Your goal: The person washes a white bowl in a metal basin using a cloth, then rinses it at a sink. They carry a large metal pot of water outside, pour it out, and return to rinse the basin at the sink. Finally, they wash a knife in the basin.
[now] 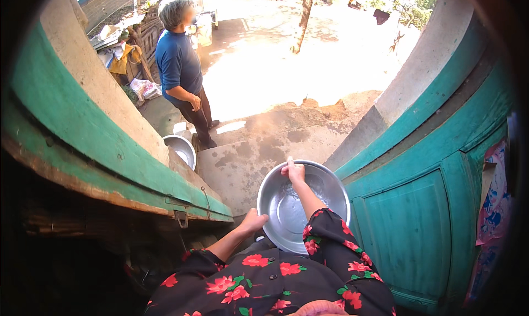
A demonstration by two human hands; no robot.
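A large round metal basin (291, 212) is in front of my body, with what looks like a little clear water in its bottom. My left hand (254, 222) grips the rim on its left side, the fingers hidden under the basin. Across the bowl reaches my right arm, and my right hand (294, 171) is closed at the far rim, fingers against the metal. Both sleeves are black with red flowers.
Green wooden door panels (407, 229) flank me. Beyond the doorway lies a concrete step (235, 171) with dark wet spots. A person (177, 64) in a blue top stands outside at left, near a second metal basin (182, 148). A tree trunk (303, 18) rises in the yard.
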